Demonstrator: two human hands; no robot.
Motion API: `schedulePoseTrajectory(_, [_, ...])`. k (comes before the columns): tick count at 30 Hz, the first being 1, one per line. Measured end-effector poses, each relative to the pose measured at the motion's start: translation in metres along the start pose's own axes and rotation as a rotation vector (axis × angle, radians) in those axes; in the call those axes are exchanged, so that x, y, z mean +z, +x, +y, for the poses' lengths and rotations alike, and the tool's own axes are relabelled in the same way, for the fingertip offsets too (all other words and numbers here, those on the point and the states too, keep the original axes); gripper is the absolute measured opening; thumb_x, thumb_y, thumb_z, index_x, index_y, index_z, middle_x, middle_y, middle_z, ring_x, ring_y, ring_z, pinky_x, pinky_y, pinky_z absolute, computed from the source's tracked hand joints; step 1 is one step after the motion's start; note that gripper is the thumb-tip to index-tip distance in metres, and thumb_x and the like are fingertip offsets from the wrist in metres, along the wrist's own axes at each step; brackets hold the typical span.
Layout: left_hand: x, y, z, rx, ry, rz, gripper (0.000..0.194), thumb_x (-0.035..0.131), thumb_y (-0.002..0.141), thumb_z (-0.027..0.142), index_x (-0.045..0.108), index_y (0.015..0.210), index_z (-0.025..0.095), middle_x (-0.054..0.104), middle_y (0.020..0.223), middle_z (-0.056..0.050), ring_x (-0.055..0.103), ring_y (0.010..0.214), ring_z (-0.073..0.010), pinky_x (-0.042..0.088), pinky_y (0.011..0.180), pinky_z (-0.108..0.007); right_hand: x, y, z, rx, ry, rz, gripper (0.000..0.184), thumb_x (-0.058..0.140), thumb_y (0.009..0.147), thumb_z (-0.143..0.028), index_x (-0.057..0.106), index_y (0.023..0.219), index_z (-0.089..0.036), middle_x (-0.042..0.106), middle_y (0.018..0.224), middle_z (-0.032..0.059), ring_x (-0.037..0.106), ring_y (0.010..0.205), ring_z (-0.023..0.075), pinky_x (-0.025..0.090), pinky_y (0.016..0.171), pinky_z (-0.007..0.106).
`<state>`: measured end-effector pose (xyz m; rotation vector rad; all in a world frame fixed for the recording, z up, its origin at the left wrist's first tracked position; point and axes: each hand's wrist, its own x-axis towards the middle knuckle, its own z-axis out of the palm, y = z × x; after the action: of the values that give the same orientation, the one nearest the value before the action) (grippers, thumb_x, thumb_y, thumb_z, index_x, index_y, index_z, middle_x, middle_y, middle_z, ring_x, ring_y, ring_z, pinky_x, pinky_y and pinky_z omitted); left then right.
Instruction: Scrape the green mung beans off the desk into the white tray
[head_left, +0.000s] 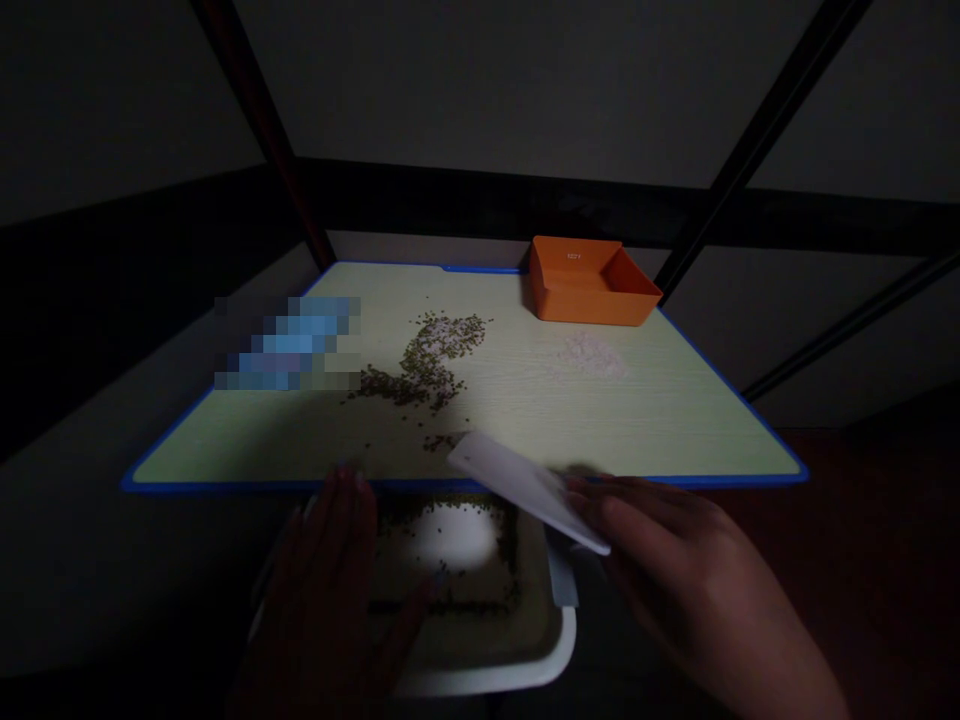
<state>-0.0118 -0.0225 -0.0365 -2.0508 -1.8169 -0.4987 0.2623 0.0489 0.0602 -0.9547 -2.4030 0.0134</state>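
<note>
My right hand [667, 560] grips a white flat scraper [532, 490], tilted at the near edge of the table [675, 410]. The scraper's far end sits beside a few dark grains. A scattered patch of small green beans [431, 370] lies on the left-middle of the tabletop. My left hand [322, 590] is in deep shadow, over the left side of a white bin [566, 640] below the table edge. Its fingers are stretched out and the thumb is spread apart, with nothing visible in it. More small beans [495, 600] lie inside the bin, mostly along its sides.
An orange open box [592, 305] stands at the back right corner of the table. A thin patch of pale grains [592, 355] lies in front of it. A blurred-out blue item [300, 340] is at the left edge. Dark wall panels [487, 90] rise behind the table.
</note>
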Motion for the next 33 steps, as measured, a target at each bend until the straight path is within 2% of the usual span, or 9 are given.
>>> schedulePoseTrajectory(5, [0.004,-0.001,-0.003,0.022,0.013,-0.003,0.084,0.041,0.091,0.05,0.009,0.156,0.007,0.012,0.167,-0.019,0.02,0.152,-0.0347,0.024,0.119,-0.052,0.006,0.003,0.012,0.105,-0.066,0.004,0.03,0.046,0.087,-0.006,0.073,0.099,-0.013,0.079,0.1,0.0141,0.077,0.082,0.0254,0.063,0.065,0.034])
schedulePoseTrajectory(11, [0.003,-0.001,-0.001,-0.011,0.019,-0.014,0.084,0.038,0.091,0.052,0.005,0.156,0.011,0.01,0.168,-0.016,0.016,0.153,-0.0314,0.024,0.12,-0.052,0.011,0.004,0.027,0.133,-0.163,0.125,0.025,0.047,0.089,-0.008,0.071,0.093,-0.014,0.077,0.078,0.0126,0.071,0.061,0.0221,0.056,0.05,0.032])
schedulePoseTrajectory(15, [0.003,-0.002,-0.001,0.006,0.029,-0.015,0.085,0.037,0.092,0.055,0.007,0.156,0.007,0.009,0.167,-0.017,0.014,0.154,-0.0315,0.021,0.122,-0.051,0.003,-0.005,0.02,0.094,-0.134,0.18,0.024,0.048,0.091,-0.008,0.069,0.1,-0.014,0.079,0.093,0.0146,0.077,0.08,0.0249,0.063,0.063,0.034])
schedulePoseTrajectory(16, [0.003,-0.002,-0.001,0.004,0.023,-0.01,0.085,0.036,0.092,0.055,0.007,0.156,0.008,0.01,0.167,-0.017,0.014,0.154,-0.0318,0.021,0.122,-0.051,0.0,-0.007,0.016,0.04,-0.135,0.184,0.024,0.047,0.092,-0.009,0.069,0.102,-0.013,0.079,0.096,0.0149,0.077,0.084,0.0256,0.064,0.066,0.035])
schedulePoseTrajectory(19, [0.005,-0.003,-0.003,-0.016,-0.006,0.001,0.083,0.036,0.092,0.054,0.006,0.157,0.012,0.013,0.167,-0.017,0.018,0.153,-0.0341,0.025,0.12,-0.055,-0.007,-0.008,0.0,-0.078,-0.093,0.125,0.029,0.041,0.097,-0.011,0.069,0.102,-0.014,0.08,0.102,0.0111,0.077,0.091,0.0239,0.065,0.081,0.037])
schedulePoseTrajectory(22, [0.005,-0.003,-0.004,-0.03,-0.011,-0.023,0.085,0.038,0.091,0.056,0.005,0.157,0.013,0.018,0.165,-0.02,0.023,0.151,-0.0383,0.033,0.116,-0.061,-0.008,-0.003,-0.011,-0.155,-0.089,0.108,0.033,0.039,0.099,-0.012,0.071,0.099,-0.014,0.08,0.102,0.0084,0.077,0.093,0.0232,0.065,0.085,0.036])
schedulePoseTrajectory(25, [0.004,-0.003,-0.004,-0.031,-0.013,-0.044,0.088,0.04,0.09,0.056,0.002,0.157,0.014,0.021,0.164,-0.021,0.024,0.15,-0.0397,0.037,0.113,-0.063,-0.005,0.001,-0.017,-0.168,-0.056,0.095,0.037,0.037,0.101,-0.013,0.074,0.093,-0.014,0.081,0.098,0.0085,0.077,0.092,0.0228,0.065,0.086,0.035])
schedulePoseTrajectory(29, [0.001,-0.004,-0.003,-0.053,-0.018,-0.075,0.088,0.041,0.09,0.055,-0.001,0.157,0.015,0.015,0.166,-0.019,0.019,0.152,-0.0364,0.031,0.118,-0.06,0.0,0.001,-0.016,-0.168,-0.023,0.101,0.043,0.034,0.103,-0.014,0.076,0.09,-0.013,0.08,0.099,0.0106,0.077,0.095,0.0219,0.062,0.093,0.035])
schedulePoseTrajectory(33, [0.002,-0.005,0.0,-0.036,-0.025,-0.028,0.086,0.038,0.091,0.057,0.005,0.157,0.013,0.015,0.166,-0.019,0.019,0.152,-0.0366,0.029,0.118,-0.059,0.002,0.002,-0.014,-0.141,-0.066,0.086,0.041,0.037,0.102,-0.016,0.077,0.093,-0.013,0.08,0.101,0.0108,0.077,0.094,0.0246,0.064,0.089,0.037])
